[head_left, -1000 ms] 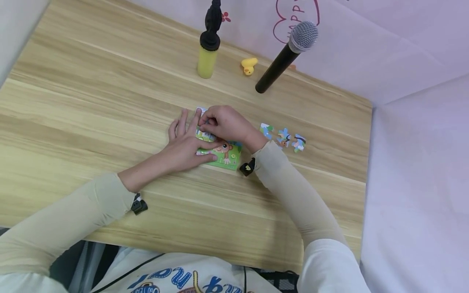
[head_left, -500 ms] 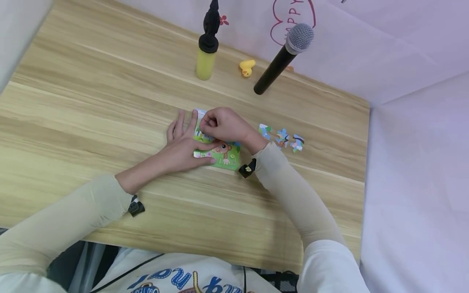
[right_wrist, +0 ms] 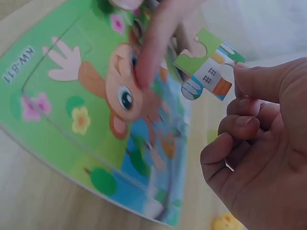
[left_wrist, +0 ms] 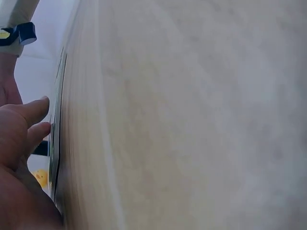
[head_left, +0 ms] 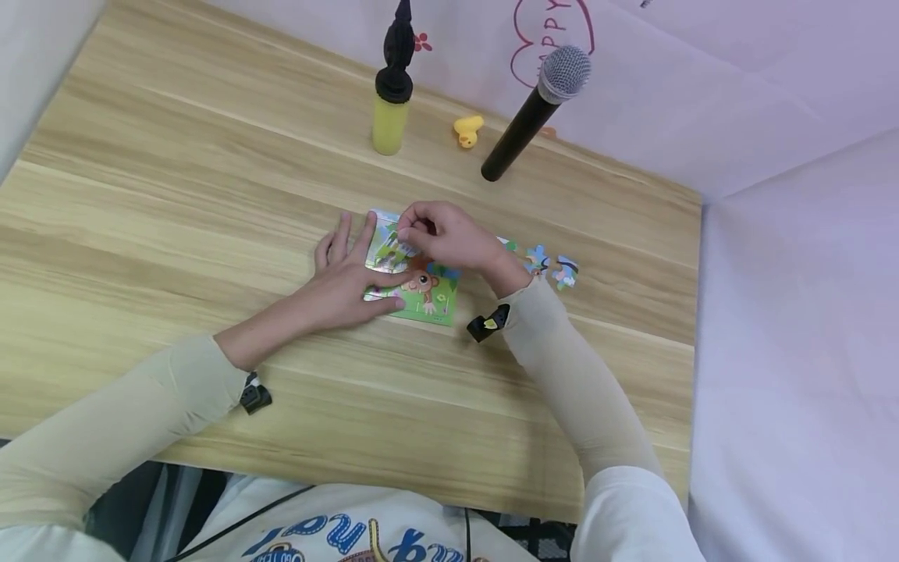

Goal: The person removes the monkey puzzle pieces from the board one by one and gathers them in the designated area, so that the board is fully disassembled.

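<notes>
My left hand (head_left: 351,287) rests with spread fingers on a thin jigsaw puzzle board (head_left: 438,310) in the head view, along its left side and across its middle. A cartoon monkey on green grass shows on the board. Between thumb and fingertips, my right hand (head_left: 453,236) pinches a puzzle piece (right_wrist: 207,68), seen in the right wrist view above the board with green, white and orange print. The head view hides that piece behind the fingers. In the left wrist view the thumb and a finger of the left hand (left_wrist: 21,139) lie at the board's edge.
Several loose puzzle pieces (head_left: 565,272) lie right of the board, partly behind the right forearm. Behind stand a yellow bottle with a black top (head_left: 389,121) and a black microphone (head_left: 523,129), with a small yellow toy duck (head_left: 467,131) between them. White sheets border the wooden table.
The right hand has shifted right and slightly away from the left fingers, uncovering more of the board's upper part. The left hand stays on the board. The head view has shifted slightly.
</notes>
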`<action>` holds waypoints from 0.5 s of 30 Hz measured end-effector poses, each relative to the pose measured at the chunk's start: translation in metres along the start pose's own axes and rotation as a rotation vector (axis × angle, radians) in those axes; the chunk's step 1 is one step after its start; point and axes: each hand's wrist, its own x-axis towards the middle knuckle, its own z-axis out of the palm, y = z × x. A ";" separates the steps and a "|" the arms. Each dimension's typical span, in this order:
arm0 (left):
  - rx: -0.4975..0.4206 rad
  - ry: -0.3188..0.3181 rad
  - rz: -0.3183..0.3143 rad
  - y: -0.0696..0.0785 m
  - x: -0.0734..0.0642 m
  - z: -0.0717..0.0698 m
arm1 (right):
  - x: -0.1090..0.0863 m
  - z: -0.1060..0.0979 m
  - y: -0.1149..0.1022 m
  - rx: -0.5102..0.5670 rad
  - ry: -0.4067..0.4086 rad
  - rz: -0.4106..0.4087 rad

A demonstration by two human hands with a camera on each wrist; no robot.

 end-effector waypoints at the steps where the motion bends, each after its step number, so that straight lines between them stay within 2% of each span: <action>1: -0.022 0.021 0.014 -0.002 0.000 0.000 | -0.004 -0.003 0.000 -0.004 0.020 0.006; 5: -0.113 0.130 0.096 -0.008 -0.001 -0.006 | -0.032 -0.025 0.005 -0.039 0.124 0.011; 7: -0.109 0.150 0.141 -0.012 0.000 -0.013 | -0.053 -0.037 0.012 -0.057 0.183 0.023; 11: 0.011 0.074 0.224 -0.024 0.003 -0.030 | -0.098 -0.057 0.029 -0.077 0.269 0.058; 15: 0.106 0.031 0.274 -0.035 0.006 -0.036 | -0.136 -0.066 0.044 -0.094 0.333 0.101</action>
